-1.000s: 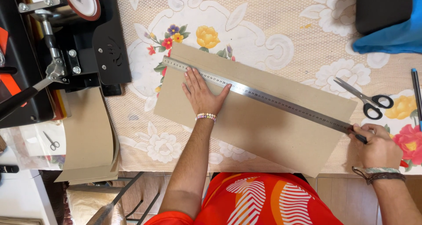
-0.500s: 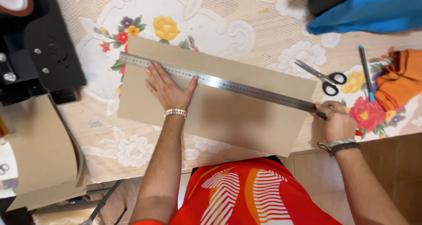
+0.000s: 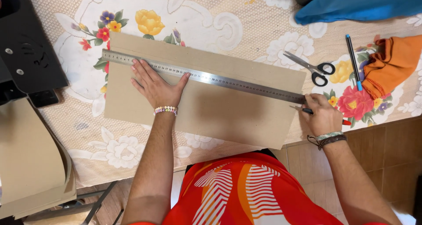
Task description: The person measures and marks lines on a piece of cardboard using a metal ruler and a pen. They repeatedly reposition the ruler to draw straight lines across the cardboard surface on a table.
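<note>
Two hands work on one sheet of brown cardboard (image 3: pixel 211 106) that lies flat on the counter (image 3: pixel 246 27), over a cloth printed with flowers, its near corner reaching past the counter's edge toward the person's lap. The left hand (image 3: pixel 156 86) is spread open, fingers apart, palm pressing down on a long steel ruler (image 3: pixel 206 78) that runs slantwise across the upper part of the sheet, from its left edge to its right edge. The right hand (image 3: pixel 323 115) is closed around a dark pen (image 3: pixel 303 110), whose tip sits at the ruler's right end, against the lower side of the ruler and close to the sheet's right edge. By the look of it, the step in hand is ruling a line along the straightedge. The next move, I judge, calls for steady downward pressure from the left hand so the ruler does not slip while the tip follows its edge. The sheet looks plain, stiff and uncreased, with clean straight edges; no drawn line can be made out on it. A pair of scissors (image 3: pixel 310 67), a blue-capped pen (image 3: pixel 353 60) and an orange cloth (image 3: pixel 391 64) lie well apart to the right.
</note>
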